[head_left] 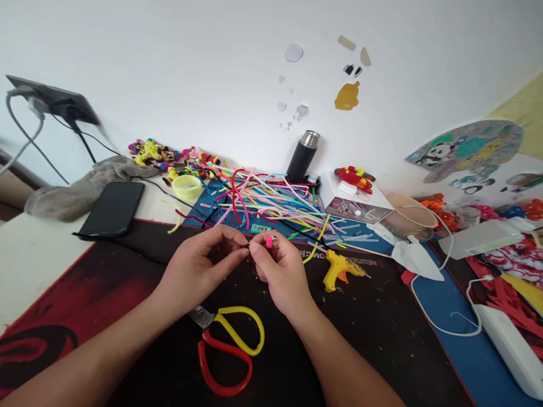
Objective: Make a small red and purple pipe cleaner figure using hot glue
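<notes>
My left hand (203, 263) and my right hand (284, 271) meet over the dark mat, fingers closed. Thumb and forefinger of the left pinch a thin dark piece that reaches toward the right thumb; its kind is too small to tell. In my right hand is a small craft piece, mostly hidden, with a bright pink part (270, 242) on top and dark red fuzz under the fingers. Below the hands lie scissors (240, 333) with one yellow and one red handle, their blades partly behind my left wrist. A yellow glue gun (339, 268) rests right of my right hand.
Colourful pipe cleaners (271, 198) spread behind the hands. A black thermos (302, 156) stands by the wall. To the left are a phone (113, 209) and a yellow tape roll (186, 187). On the right are a drawer box (360, 200), a white cable and a power strip (509, 345).
</notes>
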The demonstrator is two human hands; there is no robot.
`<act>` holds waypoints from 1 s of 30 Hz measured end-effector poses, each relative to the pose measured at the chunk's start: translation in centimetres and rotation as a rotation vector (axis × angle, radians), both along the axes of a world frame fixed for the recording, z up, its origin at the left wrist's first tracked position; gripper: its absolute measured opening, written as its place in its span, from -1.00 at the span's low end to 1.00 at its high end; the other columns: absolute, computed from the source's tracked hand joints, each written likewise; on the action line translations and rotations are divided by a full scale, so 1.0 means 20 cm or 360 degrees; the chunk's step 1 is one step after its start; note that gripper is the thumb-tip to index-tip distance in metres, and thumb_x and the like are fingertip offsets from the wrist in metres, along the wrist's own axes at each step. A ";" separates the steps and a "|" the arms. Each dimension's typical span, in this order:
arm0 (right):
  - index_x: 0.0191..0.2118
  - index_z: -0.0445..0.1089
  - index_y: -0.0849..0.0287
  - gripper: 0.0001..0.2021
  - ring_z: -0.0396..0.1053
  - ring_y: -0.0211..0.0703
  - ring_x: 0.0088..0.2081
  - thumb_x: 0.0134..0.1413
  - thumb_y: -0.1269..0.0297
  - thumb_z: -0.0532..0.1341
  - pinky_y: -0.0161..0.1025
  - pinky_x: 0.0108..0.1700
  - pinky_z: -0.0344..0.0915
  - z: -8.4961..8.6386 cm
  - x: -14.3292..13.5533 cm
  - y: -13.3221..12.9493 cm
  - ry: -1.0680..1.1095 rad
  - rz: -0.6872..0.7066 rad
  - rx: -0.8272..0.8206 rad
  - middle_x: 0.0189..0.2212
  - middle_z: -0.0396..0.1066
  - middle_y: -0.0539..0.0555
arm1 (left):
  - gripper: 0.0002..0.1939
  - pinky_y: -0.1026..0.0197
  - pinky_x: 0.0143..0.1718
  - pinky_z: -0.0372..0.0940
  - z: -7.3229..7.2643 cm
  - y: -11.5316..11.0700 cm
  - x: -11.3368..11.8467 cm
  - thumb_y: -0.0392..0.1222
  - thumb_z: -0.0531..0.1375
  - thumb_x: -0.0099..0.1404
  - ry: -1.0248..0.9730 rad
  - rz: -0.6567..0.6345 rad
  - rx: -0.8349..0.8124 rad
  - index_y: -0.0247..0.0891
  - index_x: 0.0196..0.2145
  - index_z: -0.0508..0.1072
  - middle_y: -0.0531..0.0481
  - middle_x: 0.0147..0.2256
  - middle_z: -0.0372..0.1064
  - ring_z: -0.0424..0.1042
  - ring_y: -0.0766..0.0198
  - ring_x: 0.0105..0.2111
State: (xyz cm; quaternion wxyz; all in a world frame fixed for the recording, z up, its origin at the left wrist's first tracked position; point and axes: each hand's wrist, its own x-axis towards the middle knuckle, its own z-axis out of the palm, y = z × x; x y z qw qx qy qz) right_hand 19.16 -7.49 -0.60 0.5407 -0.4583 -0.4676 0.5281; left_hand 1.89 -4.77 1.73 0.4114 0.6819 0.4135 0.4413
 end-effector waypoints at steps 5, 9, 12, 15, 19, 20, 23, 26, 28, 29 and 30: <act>-0.24 0.43 0.07 -0.74 -0.05 -0.29 -0.58 0.29 0.00 0.38 -0.27 -0.50 -0.06 0.00 0.00 0.01 -0.0017 -0.0015 -0.0005 -0.62 0.07 -0.20 | -0.85 0.22 -0.35 0.48 0.00 0.01 0.00 -0.04 0.37 0.37 -0.0006 -0.0009 -0.0053 -0.15 -0.24 0.61 0.03 -0.34 0.62 0.57 0.20 -0.39; -0.25 0.42 0.07 -0.72 -0.03 -0.28 -0.58 0.29 -0.01 0.38 -0.26 -0.50 -0.06 0.00 0.01 0.01 -0.0028 -0.0021 -0.0004 -0.61 0.09 -0.19 | -0.83 0.21 -0.33 0.49 -0.01 0.01 0.00 -0.02 0.37 0.36 -0.0028 -0.0005 -0.0095 -0.15 -0.27 0.60 0.02 -0.34 0.62 0.58 0.18 -0.38; -0.24 0.43 0.06 -0.74 -0.05 -0.28 -0.59 0.30 0.00 0.36 -0.26 -0.51 -0.08 0.00 0.01 0.01 -0.0024 -0.0016 -0.0009 -0.63 0.08 -0.20 | -0.83 0.21 -0.34 0.48 0.00 0.01 0.00 -0.02 0.36 0.36 -0.0037 -0.0025 -0.0106 -0.15 -0.29 0.60 0.03 -0.37 0.60 0.56 0.19 -0.39; -0.24 0.43 0.06 -0.75 -0.06 -0.29 -0.60 0.30 0.01 0.36 -0.26 -0.52 -0.08 0.00 0.01 0.01 -0.0032 -0.0021 -0.0004 -0.63 0.07 -0.21 | -0.82 0.19 -0.35 0.48 0.00 0.01 0.01 -0.01 0.36 0.36 -0.0050 -0.0046 -0.0130 -0.14 -0.30 0.61 0.04 -0.39 0.58 0.54 0.18 -0.41; -0.25 0.44 0.07 -0.74 -0.04 -0.28 -0.59 0.30 0.00 0.36 -0.26 -0.51 -0.04 0.00 0.01 0.01 -0.0058 -0.0030 0.0002 -0.62 0.09 -0.20 | -0.82 0.17 -0.33 0.49 0.00 0.01 0.01 0.00 0.35 0.37 -0.0060 -0.0043 -0.0144 -0.14 -0.30 0.60 0.03 -0.38 0.59 0.55 0.16 -0.39; -0.25 0.44 0.07 -0.74 -0.04 -0.28 -0.59 0.30 0.00 0.36 -0.26 -0.51 -0.03 0.00 0.01 0.01 -0.0064 -0.0033 0.0002 -0.62 0.09 -0.20 | -0.82 0.17 -0.33 0.49 0.00 0.01 0.00 0.00 0.35 0.37 -0.0057 -0.0040 -0.0141 -0.14 -0.30 0.60 0.03 -0.37 0.59 0.55 0.16 -0.39; -0.24 0.44 0.07 -0.73 -0.03 -0.27 -0.57 0.29 -0.01 0.36 -0.26 -0.50 -0.02 0.01 0.01 0.01 -0.0081 -0.0038 -0.0005 -0.61 0.09 -0.19 | -0.82 0.17 -0.32 0.49 0.01 0.01 0.00 0.00 0.35 0.37 -0.0032 -0.0047 -0.0134 -0.14 -0.30 0.60 0.03 -0.37 0.59 0.55 0.16 -0.39; -0.24 0.44 0.06 -0.73 -0.03 -0.26 -0.57 0.30 -0.02 0.36 -0.26 -0.50 -0.02 0.01 0.01 0.01 -0.0095 -0.0037 -0.0010 -0.60 0.10 -0.18 | -0.81 0.15 -0.32 0.49 0.02 0.01 0.00 0.01 0.34 0.38 -0.0018 -0.0056 -0.0131 -0.13 -0.31 0.59 0.02 -0.38 0.58 0.55 0.15 -0.38; -0.25 0.43 0.06 -0.74 -0.03 -0.27 -0.57 0.30 -0.01 0.36 -0.26 -0.51 -0.02 0.01 0.01 0.00 -0.0107 -0.0037 -0.0008 -0.60 0.11 -0.18 | -0.80 0.14 -0.33 0.49 0.02 0.01 0.00 0.02 0.34 0.38 -0.0012 -0.0061 -0.0135 -0.13 -0.31 0.59 0.02 -0.38 0.58 0.54 0.14 -0.39; -0.25 0.43 0.06 -0.74 -0.02 -0.27 -0.57 0.30 -0.01 0.36 -0.26 -0.51 -0.02 0.01 0.01 0.00 -0.0115 -0.0039 -0.0008 -0.59 0.12 -0.17 | -0.80 0.14 -0.33 0.49 0.02 0.01 0.00 0.03 0.34 0.38 -0.0009 -0.0064 -0.0137 -0.12 -0.32 0.59 0.02 -0.38 0.58 0.54 0.14 -0.39; -0.26 0.43 0.06 -0.74 -0.02 -0.27 -0.57 0.30 0.00 0.36 -0.27 -0.51 -0.02 0.01 0.01 0.00 -0.0122 -0.0042 -0.0008 -0.59 0.13 -0.17 | -0.79 0.14 -0.33 0.49 0.02 0.01 0.00 0.03 0.34 0.38 -0.0006 -0.0065 -0.0136 -0.12 -0.32 0.58 0.02 -0.39 0.58 0.54 0.14 -0.39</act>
